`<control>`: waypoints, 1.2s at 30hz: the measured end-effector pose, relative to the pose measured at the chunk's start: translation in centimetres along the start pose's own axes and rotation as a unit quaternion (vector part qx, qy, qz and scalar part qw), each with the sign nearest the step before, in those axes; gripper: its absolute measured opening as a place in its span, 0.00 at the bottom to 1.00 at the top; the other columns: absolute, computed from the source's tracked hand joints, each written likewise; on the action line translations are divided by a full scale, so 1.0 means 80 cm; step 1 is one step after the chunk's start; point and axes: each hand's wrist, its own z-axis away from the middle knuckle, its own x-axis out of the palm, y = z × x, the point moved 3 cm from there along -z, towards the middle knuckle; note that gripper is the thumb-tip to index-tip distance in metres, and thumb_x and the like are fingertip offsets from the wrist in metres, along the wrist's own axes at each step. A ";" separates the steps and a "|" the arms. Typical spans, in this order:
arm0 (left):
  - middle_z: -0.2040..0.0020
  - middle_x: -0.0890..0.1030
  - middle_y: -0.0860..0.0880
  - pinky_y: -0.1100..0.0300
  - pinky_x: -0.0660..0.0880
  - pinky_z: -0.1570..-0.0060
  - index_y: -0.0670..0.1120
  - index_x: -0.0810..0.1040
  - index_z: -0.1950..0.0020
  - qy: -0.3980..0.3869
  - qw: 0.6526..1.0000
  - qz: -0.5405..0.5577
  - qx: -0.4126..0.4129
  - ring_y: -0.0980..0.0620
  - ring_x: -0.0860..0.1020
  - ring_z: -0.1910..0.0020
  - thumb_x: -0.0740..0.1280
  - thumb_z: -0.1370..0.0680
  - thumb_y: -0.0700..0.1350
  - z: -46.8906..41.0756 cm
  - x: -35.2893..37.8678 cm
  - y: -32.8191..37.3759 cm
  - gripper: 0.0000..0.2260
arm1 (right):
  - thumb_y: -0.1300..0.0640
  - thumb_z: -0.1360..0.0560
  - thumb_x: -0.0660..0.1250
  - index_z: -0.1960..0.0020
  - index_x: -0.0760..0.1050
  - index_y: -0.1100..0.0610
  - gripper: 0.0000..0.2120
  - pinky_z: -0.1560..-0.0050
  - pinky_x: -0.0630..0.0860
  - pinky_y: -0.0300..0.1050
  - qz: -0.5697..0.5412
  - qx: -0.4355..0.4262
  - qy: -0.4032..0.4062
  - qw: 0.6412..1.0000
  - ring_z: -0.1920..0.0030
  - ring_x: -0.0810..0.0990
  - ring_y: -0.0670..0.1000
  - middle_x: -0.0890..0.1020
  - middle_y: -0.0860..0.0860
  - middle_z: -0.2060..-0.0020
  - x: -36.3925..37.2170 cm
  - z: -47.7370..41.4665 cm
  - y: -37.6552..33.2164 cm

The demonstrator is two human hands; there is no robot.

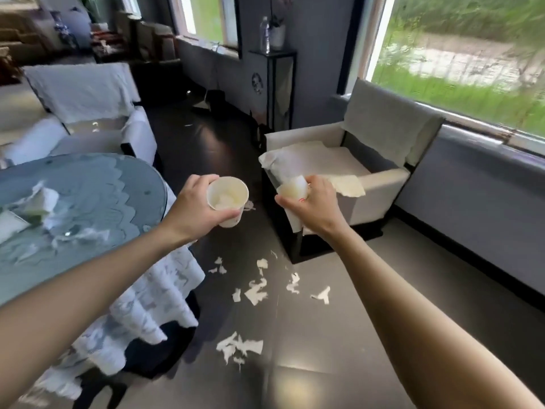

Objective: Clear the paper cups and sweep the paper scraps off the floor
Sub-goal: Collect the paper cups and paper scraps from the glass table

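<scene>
Littering the grey floor (354, 335): paper scraps (240, 346).

Matt paper cups (227, 200), glossy glass tabletop (97, 184), lace tablecloth (153, 302).

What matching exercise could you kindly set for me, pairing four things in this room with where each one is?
Things:
1. upright paper cup
2. tipped paper cup
3. paper scraps
4. water bottle

Places:
A. on the black stand
B. held in the left hand
C. scattered on the floor
D. held in the right hand

Pairs: 1-B, 2-D, 3-C, 4-A.
</scene>
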 end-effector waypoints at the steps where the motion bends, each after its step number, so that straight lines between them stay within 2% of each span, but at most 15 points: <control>1: 0.38 0.69 0.47 0.67 0.62 0.47 0.45 0.69 0.31 0.005 1.000 0.001 -0.011 0.51 0.70 0.40 0.77 0.31 0.50 -0.038 0.007 -0.001 0.33 | 0.43 0.30 0.72 0.36 0.70 0.59 0.30 0.40 0.66 0.46 0.007 -0.001 -0.008 1.000 0.41 0.69 0.53 0.69 0.49 0.49 0.003 -0.043 0.010; 4: 0.36 0.69 0.46 0.65 0.63 0.45 0.45 0.68 0.30 0.008 0.999 -0.001 -0.049 0.48 0.70 0.39 0.77 0.31 0.50 -0.144 0.026 -0.019 0.33 | 0.41 0.29 0.71 0.35 0.68 0.58 0.31 0.42 0.66 0.45 0.028 -0.006 -0.057 0.998 0.40 0.68 0.53 0.71 0.52 0.44 0.030 -0.169 0.027; 7: 0.35 0.68 0.46 0.61 0.64 0.40 0.45 0.67 0.30 0.017 0.997 -0.010 -0.073 0.48 0.70 0.37 0.77 0.31 0.51 -0.247 0.035 -0.060 0.34 | 0.41 0.30 0.71 0.34 0.68 0.58 0.32 0.36 0.68 0.50 0.007 -0.025 -0.077 0.997 0.38 0.66 0.54 0.70 0.54 0.39 0.076 -0.292 0.030; 12: 0.35 0.68 0.48 0.64 0.61 0.41 0.46 0.67 0.29 0.028 0.995 -0.016 -0.093 0.51 0.68 0.36 0.77 0.31 0.51 -0.436 0.054 -0.142 0.35 | 0.38 0.32 0.71 0.37 0.71 0.56 0.31 0.39 0.71 0.53 -0.024 -0.037 -0.097 0.994 0.40 0.69 0.54 0.73 0.52 0.43 0.193 -0.492 0.047; 20: 0.34 0.67 0.47 0.66 0.60 0.42 0.45 0.66 0.28 0.055 0.989 -0.018 -0.136 0.51 0.67 0.35 0.77 0.31 0.52 -0.741 0.035 -0.265 0.36 | 0.42 0.30 0.71 0.34 0.68 0.56 0.30 0.35 0.67 0.51 -0.056 -0.035 -0.153 0.986 0.38 0.66 0.53 0.70 0.52 0.41 0.321 -0.807 0.024; 25: 0.36 0.68 0.49 0.64 0.62 0.44 0.46 0.68 0.30 0.073 0.983 0.000 -0.167 0.57 0.66 0.43 0.77 0.31 0.52 -0.912 0.040 -0.361 0.34 | 0.41 0.30 0.71 0.36 0.69 0.57 0.30 0.36 0.69 0.52 -0.065 -0.034 -0.180 0.981 0.39 0.67 0.53 0.70 0.52 0.43 0.424 -0.991 0.029; 30: 0.36 0.68 0.50 0.62 0.63 0.44 0.48 0.68 0.32 0.068 0.982 -0.002 -0.175 0.56 0.67 0.42 0.76 0.31 0.52 -1.147 0.053 -0.467 0.31 | 0.38 0.31 0.70 0.38 0.70 0.57 0.30 0.38 0.70 0.52 -0.072 -0.022 -0.182 0.980 0.40 0.68 0.53 0.70 0.50 0.46 0.540 -1.222 0.043; 34: 0.38 0.66 0.52 0.61 0.64 0.43 0.48 0.67 0.30 0.077 0.984 -0.008 -0.163 0.54 0.68 0.42 0.76 0.31 0.53 -1.312 0.034 -0.509 0.33 | 0.29 0.39 0.64 0.44 0.73 0.56 0.36 0.45 0.75 0.52 -0.073 -0.027 -0.151 0.985 0.45 0.73 0.53 0.75 0.50 0.49 0.585 -1.386 0.025; 36: 0.40 0.65 0.53 0.61 0.64 0.44 0.49 0.67 0.30 0.063 0.984 -0.009 -0.166 0.56 0.66 0.43 0.76 0.31 0.53 -1.379 0.030 -0.534 0.33 | 0.31 0.36 0.65 0.42 0.72 0.56 0.34 0.43 0.73 0.50 -0.070 -0.031 -0.162 0.984 0.45 0.70 0.51 0.74 0.49 0.47 0.610 -1.455 0.014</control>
